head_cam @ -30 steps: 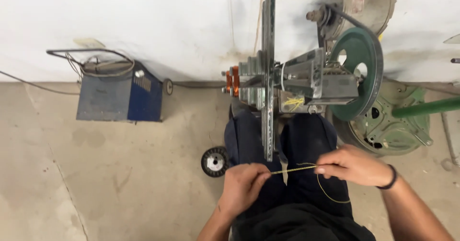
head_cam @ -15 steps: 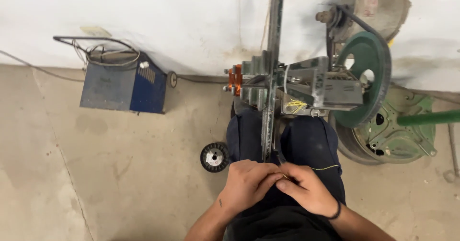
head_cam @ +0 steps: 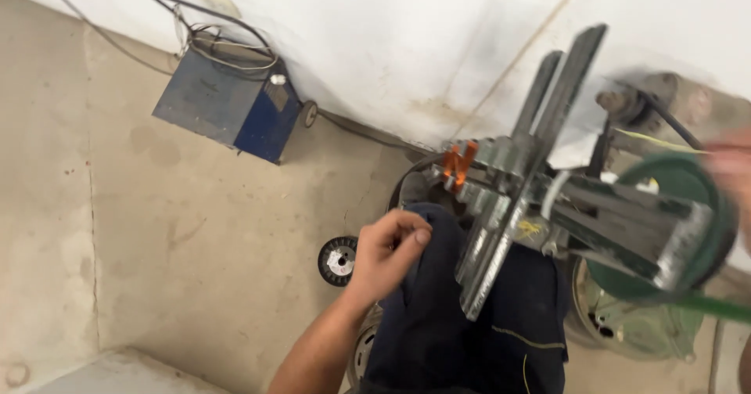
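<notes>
My left hand [head_cam: 387, 253] hovers over my dark-trousered left knee [head_cam: 438, 316], fingers curled shut with the thumb against the forefinger; I see nothing in it. It is just left of a grey metal winding machine [head_cam: 508, 206] with an orange part [head_cam: 458, 163]. My right hand [head_cam: 731, 167] is a blur at the right edge, beside the machine's big green wheel [head_cam: 680, 198]. A thin, taut yellow wire [head_cam: 657, 140] runs from the machine into that hand.
A blue metal box [head_cam: 227, 100] with cables on top stands against the white wall at the upper left. A small wire spool [head_cam: 338, 261] lies on the concrete floor by my knee. A green round housing [head_cam: 634, 323] sits on the floor under the wheel.
My hands, together over my lap half a second ago, have parted: the right hand went up and right to the green wheel, the left stayed low. The view has tilted and moved closer.
</notes>
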